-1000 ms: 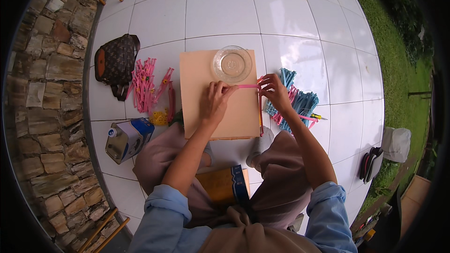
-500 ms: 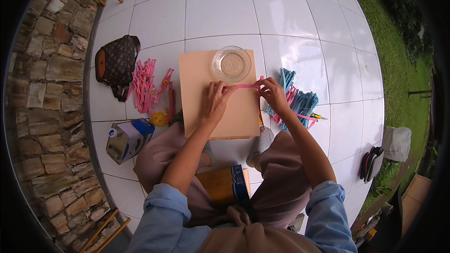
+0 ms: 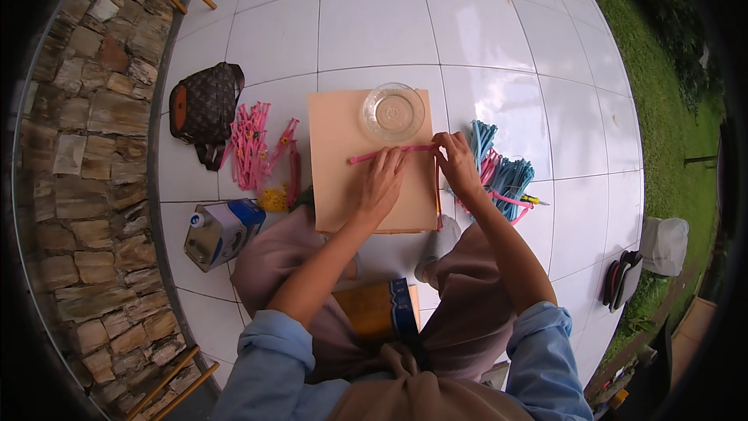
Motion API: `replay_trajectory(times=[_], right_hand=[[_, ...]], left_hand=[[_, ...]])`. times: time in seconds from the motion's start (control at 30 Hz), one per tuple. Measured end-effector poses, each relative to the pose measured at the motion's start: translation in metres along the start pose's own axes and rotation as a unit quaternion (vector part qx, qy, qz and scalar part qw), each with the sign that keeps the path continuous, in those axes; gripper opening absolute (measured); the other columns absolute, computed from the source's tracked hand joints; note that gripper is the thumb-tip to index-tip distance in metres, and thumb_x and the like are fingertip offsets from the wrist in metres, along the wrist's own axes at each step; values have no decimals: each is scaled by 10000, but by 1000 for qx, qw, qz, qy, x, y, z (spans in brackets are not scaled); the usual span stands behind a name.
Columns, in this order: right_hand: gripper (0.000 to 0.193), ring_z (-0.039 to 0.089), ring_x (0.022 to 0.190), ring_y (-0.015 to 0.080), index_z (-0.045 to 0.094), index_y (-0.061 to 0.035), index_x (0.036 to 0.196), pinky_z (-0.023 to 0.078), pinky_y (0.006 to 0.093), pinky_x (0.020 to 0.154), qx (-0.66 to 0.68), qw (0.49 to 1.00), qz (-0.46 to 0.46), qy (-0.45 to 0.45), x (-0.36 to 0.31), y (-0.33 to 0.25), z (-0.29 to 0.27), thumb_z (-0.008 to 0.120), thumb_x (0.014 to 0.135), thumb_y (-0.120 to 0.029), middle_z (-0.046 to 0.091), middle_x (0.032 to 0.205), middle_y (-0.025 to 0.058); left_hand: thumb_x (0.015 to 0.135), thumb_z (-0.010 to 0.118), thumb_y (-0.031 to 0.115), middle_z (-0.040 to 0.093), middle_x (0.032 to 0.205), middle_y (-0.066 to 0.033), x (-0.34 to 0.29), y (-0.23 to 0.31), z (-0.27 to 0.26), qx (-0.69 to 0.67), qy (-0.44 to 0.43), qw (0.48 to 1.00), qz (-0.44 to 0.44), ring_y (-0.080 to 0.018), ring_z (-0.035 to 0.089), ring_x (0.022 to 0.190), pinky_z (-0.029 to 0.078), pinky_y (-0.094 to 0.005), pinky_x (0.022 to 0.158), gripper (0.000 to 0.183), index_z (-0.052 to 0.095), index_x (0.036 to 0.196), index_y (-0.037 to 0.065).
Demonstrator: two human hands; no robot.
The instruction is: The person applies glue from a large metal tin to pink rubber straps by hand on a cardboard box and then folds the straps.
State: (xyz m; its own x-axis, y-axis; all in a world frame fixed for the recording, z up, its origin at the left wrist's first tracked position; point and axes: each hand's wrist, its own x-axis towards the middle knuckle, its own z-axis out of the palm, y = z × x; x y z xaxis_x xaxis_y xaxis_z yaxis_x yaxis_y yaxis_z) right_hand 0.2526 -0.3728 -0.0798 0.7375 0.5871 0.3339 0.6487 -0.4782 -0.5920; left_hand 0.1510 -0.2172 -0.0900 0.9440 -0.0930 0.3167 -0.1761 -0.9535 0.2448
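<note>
1. Head view: pink strip (image 3: 362,159) over board (image 3: 335,199); right fingers (image 3: 446,140) pinch its right end, left fingers (image 3: 389,165) rest on it, grip unclear.
2. Strip not yet released.
3. Pink pile (image 3: 250,144) left, blue bundle (image 3: 514,175) right; finished share: can't tell.

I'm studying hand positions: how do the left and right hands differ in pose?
The left hand lies flatter, across the pink strip; the right hand curls into a pinch near the strip's right end. The left hand is over the tan board's middle; the right hand is at its right edge. Both touch the strip.
</note>
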Motion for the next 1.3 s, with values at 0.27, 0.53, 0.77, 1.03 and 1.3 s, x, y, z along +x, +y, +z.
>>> replay_trajectory(times=[0.27,0.53,0.77,1.03,1.3], right_hand=[[345,510,913,300,490,-11,992,463,375,784,-23,991,-117,-61,-1,5,-1,507,661,85,535,980,115],[567,556,863,350,387,-82,1249,497,391,696,22,994,23,-103,17,-14,-5,457,713,89,511,987,149],[704,594,695,381,308,-244,1366,493,438,552,-134,971,46,-191,51,-23,12,481,748,45,493,946,211],[719,607,684,360,319,-299,1366,519,427,564,-197,960,67,-187,53,-32,28,545,747,-10,466,987,226],[681,604,732,352,372,-287,1343,516,418,576,-190,966,58,-169,46,-28,26,548,744,-15,469,993,204]], left_hand=[[726,545,43,495,1096,-81,7,1,-3,69,-49,996,-12,-250,459,1052,452,-323,866,406,541,1132,37],[710,542,42,492,1071,-84,5,-8,-1,21,-19,999,15,-244,466,1025,477,-319,794,366,555,1075,15],[724,544,104,497,1011,-66,5,-9,-6,29,-28,999,18,-215,458,1011,459,-279,817,398,555,1116,42],[735,532,123,511,1050,-40,8,-9,-11,189,-58,976,89,-173,438,993,320,-300,937,331,565,1052,34],[741,538,146,514,1051,-46,8,-7,-10,165,-59,982,75,-188,438,1007,338,-315,944,351,562,1072,31]])
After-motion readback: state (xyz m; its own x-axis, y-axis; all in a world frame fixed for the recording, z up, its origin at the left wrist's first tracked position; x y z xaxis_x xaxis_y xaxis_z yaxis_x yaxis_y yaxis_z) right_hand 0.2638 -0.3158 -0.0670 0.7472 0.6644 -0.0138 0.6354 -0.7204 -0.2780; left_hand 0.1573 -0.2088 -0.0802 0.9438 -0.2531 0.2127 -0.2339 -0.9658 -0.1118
